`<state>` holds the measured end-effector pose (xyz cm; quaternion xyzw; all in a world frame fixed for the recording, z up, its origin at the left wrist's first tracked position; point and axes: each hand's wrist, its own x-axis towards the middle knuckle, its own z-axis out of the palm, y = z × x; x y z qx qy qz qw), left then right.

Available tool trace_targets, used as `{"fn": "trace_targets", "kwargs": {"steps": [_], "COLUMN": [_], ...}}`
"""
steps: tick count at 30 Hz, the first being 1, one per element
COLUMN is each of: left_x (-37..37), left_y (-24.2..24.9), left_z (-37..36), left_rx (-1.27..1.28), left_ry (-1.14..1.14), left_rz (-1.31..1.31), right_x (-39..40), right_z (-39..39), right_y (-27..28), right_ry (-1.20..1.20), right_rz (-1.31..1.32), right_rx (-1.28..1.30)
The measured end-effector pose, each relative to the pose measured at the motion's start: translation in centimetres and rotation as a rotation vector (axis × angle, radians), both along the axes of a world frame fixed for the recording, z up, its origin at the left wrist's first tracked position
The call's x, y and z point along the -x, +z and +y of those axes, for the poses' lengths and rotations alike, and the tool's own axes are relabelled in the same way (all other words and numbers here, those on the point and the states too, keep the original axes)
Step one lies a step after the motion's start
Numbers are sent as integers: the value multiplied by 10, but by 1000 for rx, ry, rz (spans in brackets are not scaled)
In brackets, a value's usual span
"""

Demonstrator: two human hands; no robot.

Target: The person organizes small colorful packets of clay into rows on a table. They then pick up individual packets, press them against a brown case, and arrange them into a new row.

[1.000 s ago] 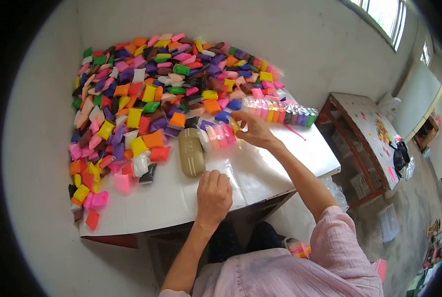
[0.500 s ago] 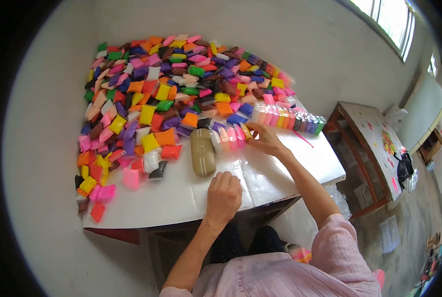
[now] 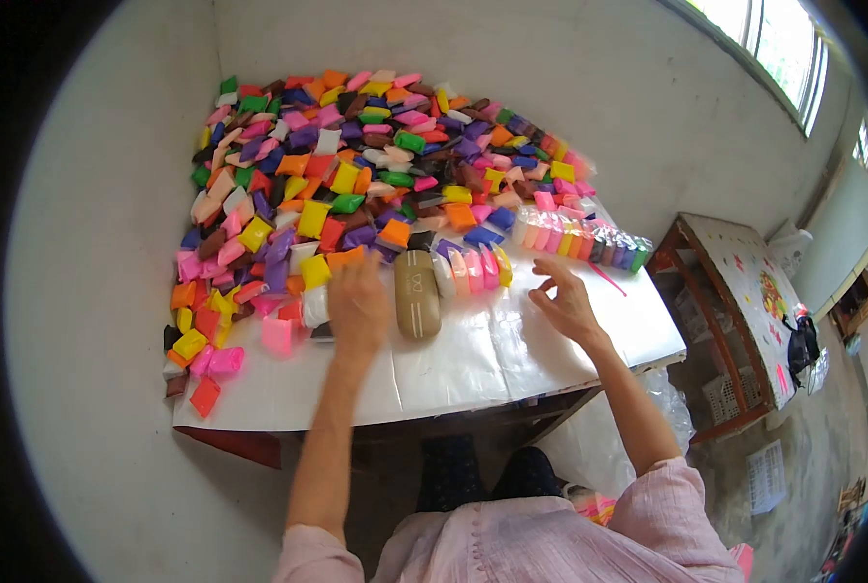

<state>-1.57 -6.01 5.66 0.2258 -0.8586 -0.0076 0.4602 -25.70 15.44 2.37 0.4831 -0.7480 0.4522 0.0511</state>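
My left hand (image 3: 359,306), smeared by motion, is over the near edge of a big heap of small, brightly coloured packets (image 3: 312,220). It overlaps an orange packet (image 3: 347,259) and a white one (image 3: 314,305), and its fingertips are hidden. My right hand (image 3: 564,301) hovers over the white tabletop with thumb and fingers apart, nothing between them. Between the hands lies an olive-gold rounded case (image 3: 417,296) with white stripes. Against its right side stands a short row of packets (image 3: 476,270) in white, peach, pink and yellow.
Behind my right hand, a longer row of packets in clear wrap (image 3: 579,236) stands beside a pink strip (image 3: 608,280). The white-covered table (image 3: 473,374) meets walls at the back and left. A second table (image 3: 735,262) with a black bag (image 3: 801,342) stands at right.
My right hand has let go of the yellow packet at the row's end and drawn back right. My left hand has moved from the table's front edge up and left to the heap.
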Motion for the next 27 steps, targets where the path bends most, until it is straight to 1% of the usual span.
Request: {"fn": "trace_targets", "kwargs": {"steps": [1, 3, 5, 7, 10, 13, 16, 17, 19, 21, 22, 23, 24, 25, 27], "left_x": [0, 7, 13, 17, 18, 5, -5, -10, -18, -23, -21, -16, -10, -9, 8], "left_y": [6, 4, -6, -11, -17, -11, 0, 5, 30, 48, 45, 32, 19, 14, -17], "left_z": [-25, -64, -81, -88, -90, -88, -75, -70, -40, 5, 29, 49, 70, 93, 111], "left_rx": [106, 85, 78, 86, -1, -123, 26, -54, -211, -808, -1117, -1130, -1145, -1239, -1359], "left_ry": [25, 35, 40, 45, 65, 2, -50, -74, -122, -490, -668, -700, -731, -746, -856], "left_rz": [-21, -132, -230, -313, -337, -338, -213, -176, -98, 179, 318, 311, 302, 249, 205], "right_x": [-8, -26, -40, -45, -48, -49, -50, -52, -59, -74, -83, -89, -102, -114, -114], "right_z": [6, 13, 15, 17, 20, 21, 20, 20, 21, 23, 24, 23, 25, 28, 31], "right_y": [-1, -2, -7, -10, -7, -6, -5, -5, 1, 13, 15, 12, 22, 33, 32], "right_ry": [2, 4, -17, -73, -88, -96, -92, -103, -126, -67, -43, 51, 100, 146, 195], "right_rz": [-23, -70, -55, 14, 69, 110, 154, 149, 143, 27, -36, -160, -311, -463, -496], "right_rx": [9, 29, 50, -36, 10, 8, 64, 103, 184, 264, 298, 345, 310, 276, 93]}}
